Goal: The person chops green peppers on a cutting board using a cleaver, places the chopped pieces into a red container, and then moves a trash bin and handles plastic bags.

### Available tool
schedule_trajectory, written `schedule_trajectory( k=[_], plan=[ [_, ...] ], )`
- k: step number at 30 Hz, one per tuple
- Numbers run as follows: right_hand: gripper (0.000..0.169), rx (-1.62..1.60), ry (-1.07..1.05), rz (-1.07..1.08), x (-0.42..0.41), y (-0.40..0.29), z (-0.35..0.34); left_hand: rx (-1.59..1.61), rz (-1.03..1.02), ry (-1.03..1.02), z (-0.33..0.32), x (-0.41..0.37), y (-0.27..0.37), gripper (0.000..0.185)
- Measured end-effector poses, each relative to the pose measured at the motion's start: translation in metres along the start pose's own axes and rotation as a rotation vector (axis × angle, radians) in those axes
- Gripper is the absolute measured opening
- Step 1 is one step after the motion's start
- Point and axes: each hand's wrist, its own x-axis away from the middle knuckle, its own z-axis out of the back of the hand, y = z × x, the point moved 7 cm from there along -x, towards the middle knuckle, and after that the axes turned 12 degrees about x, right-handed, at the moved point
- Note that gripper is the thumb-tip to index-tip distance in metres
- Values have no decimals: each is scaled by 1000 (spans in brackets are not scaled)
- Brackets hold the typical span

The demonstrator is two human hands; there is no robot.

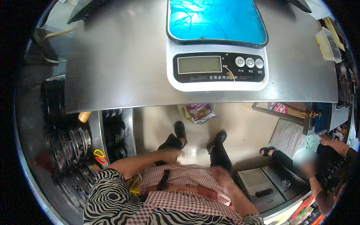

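Observation:
My left hand (172,156) is blurred, held low in front of my body above the red-and-white checked apron (180,174). Against the apron's right edge lies my right hand (220,173), also blurred; whether it grips the cloth cannot be made out. Across from me, a white digital kitchen scale (218,86) rests on the stainless steel table (121,64). Its platform (219,22) is covered in wrinkled blue film. The display (199,65) looks blank, and a thin pale strand (231,73) lies over the control panel. Both hands are well apart from the scale.
At left, stacked round metal pans (69,143) sit by yellow-and-orange-handled scissors (99,156). A purple bag (200,112) is under the table. At right, another person (332,168) is near a metal appliance (260,185). A plastic container (328,45) stands at the far right.

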Motion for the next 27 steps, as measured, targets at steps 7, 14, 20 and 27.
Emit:
schedule_trajectory(
  k=[7,14,20,27],
  plan=[
    [37,447,612,635,-213,-181,244,12,-182,668,197,-94,134,74],
    [33,167,713,635,-255,-390,325,-183,-467,728,195,-222,209,85],
    [30,89,724,620,-296,-450,353,-47,-750,796,223,-283,241,29],
    [27,20,717,649,-347,-508,360,-13,-1062,1044,227,-297,229,26]
  ],
)
